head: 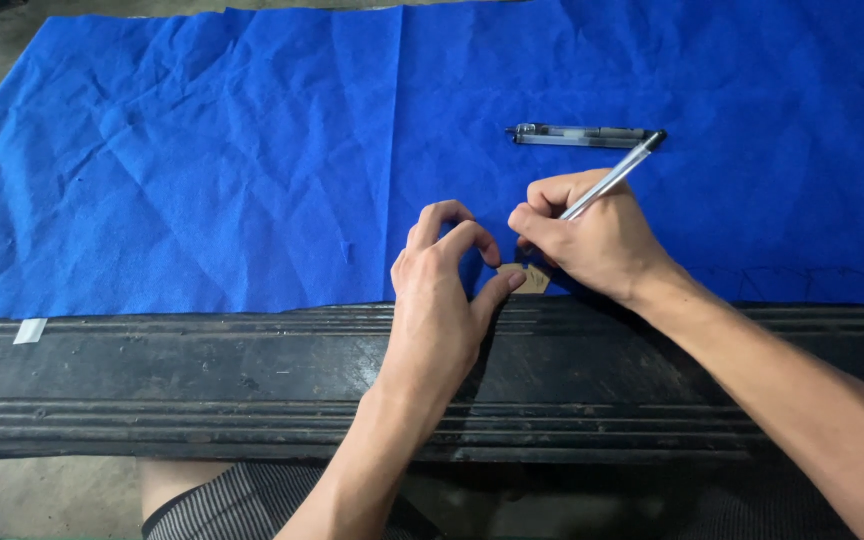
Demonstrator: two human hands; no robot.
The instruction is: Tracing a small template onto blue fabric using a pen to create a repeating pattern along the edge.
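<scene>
Small tan cardboard template [530, 278] sits on the near edge of the blue felt sheet [252, 150], right where the felt meets the dark grooved table edge [202, 360]. Left hand [442, 300] pins it: thumb tip touching the template's left side, fingers curled down onto the felt just above it. Right hand [592, 240] is closed around a clear ballpoint pen [614, 176] in a writing grip, tip down at the template's right edge, mostly hidden by the fingers. The template lies between the two hands, both touching or just beside it. Second clear pen [577, 135] lies flat on the felt, beyond the template, apart from both hands. White tape scrap [29, 330] far left of the template on the table edge.
</scene>
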